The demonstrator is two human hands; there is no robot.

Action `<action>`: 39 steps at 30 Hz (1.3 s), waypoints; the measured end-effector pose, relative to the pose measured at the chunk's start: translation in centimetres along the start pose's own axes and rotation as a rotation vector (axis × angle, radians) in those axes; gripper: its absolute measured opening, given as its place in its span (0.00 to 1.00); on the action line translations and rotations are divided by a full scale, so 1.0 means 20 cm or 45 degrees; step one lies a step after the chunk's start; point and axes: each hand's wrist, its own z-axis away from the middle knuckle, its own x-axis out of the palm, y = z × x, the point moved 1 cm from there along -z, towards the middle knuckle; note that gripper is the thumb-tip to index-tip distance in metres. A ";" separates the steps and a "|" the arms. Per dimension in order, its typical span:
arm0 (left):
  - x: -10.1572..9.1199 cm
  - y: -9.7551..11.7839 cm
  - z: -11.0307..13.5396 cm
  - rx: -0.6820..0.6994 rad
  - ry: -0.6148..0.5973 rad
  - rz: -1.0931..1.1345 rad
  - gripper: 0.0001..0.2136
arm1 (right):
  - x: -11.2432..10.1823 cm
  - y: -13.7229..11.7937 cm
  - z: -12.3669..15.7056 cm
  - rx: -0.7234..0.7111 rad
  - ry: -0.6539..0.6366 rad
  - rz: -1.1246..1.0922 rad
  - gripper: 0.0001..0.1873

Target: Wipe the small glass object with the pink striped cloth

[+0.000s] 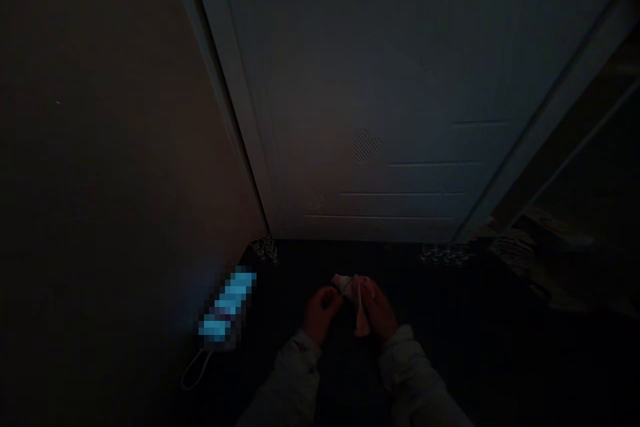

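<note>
The scene is very dark. A small, crumpled pinkish piece of cloth or paper (361,323) hangs from my right hand (380,310), whose fingers are closed around it. One strip of it droops downward, and another corner points left. My left hand (320,315) is curled in a pinch right beside the piece's left edge. Whether its fingertips hold that edge or something thin is too dim to make out. Both forearms wear pale long sleeves.
A phone-like device with a lit, blurred screen (230,303) and a cord loop (195,370) lies at left. Ahead stands a pale panel (367,80) with embossed hearts and lines. Ring-like chain trims (447,254) line the dark surface's far edge. A wall (110,147) rises at left.
</note>
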 end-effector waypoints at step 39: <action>-0.02 0.00 0.01 -0.022 -0.115 0.032 0.12 | -0.03 -0.02 0.01 -0.063 -0.212 0.279 0.18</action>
